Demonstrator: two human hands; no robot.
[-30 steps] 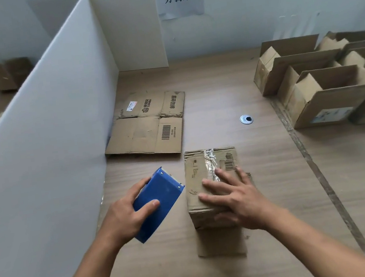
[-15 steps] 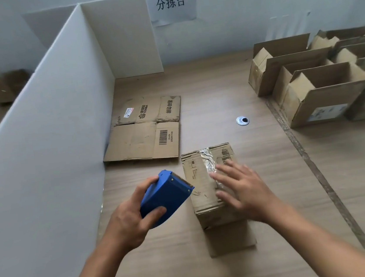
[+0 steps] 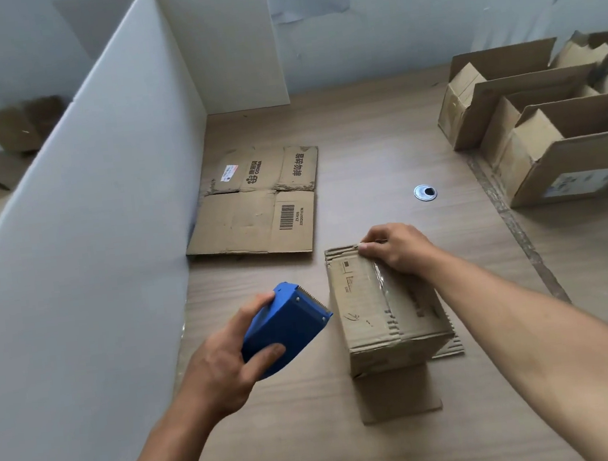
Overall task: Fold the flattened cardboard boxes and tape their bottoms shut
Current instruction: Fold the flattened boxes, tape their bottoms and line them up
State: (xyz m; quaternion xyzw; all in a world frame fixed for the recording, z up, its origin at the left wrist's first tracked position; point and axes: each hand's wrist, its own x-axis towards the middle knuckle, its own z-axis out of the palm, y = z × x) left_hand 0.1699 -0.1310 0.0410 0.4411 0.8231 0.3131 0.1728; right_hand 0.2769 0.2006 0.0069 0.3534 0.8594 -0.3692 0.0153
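A white partition walls off the left. The left hand grasps a blue tape dispenser just beside the taped box, which stands on the table near a flat carton. The right hand grips the box's far edge, hiding it. At right, open boxes are cut off by the frame

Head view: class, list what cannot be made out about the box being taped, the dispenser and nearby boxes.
All in the head view:
- Tape roll: hidden inside the blue tape dispenser.
- Tape's far end on the upturned box: covered by the right hand.
- Open boxes: cut off by the right frame edge.
- Label print on the flattened box: too small.
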